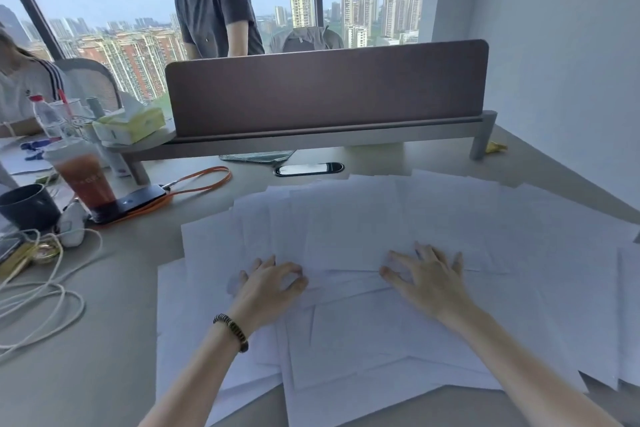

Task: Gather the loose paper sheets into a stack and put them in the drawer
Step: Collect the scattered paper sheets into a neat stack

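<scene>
Both hands down on the loose paper sheets [398, 218], gripping nothing. Left hand [268, 282], lower middle of the frame, fingers bent with tips pressed onto the top sheets; beaded bracelet [231, 326] at its wrist. Right hand [427, 276], just right of it, fingers spread wide and nearly straight, flat on the paper. Hands near each other, not touching.

Sheets fanned and overlapping across the desk [104, 340], filling the centre and right of the frame, some reaching the lower edge. Not yet stacked. Drawer nowhere in view.

Upper middle: brown divider panel [325, 90] standing upright on a grey rail. Just below it, a dark oval cable port [309, 168] in the desktop. Middle left: iced drink cup [83, 177] beside a dark phone [133, 202] lying on an orange lanyard [204, 180]. Far left: dark mug [27, 205], coiled white cable [45, 295], tissue pack [130, 123], plastic bottle [46, 118]. Upper frame: windows onto high-rise buildings, a person in a dark T-shirt [216, 14] standing behind the divider.
</scene>
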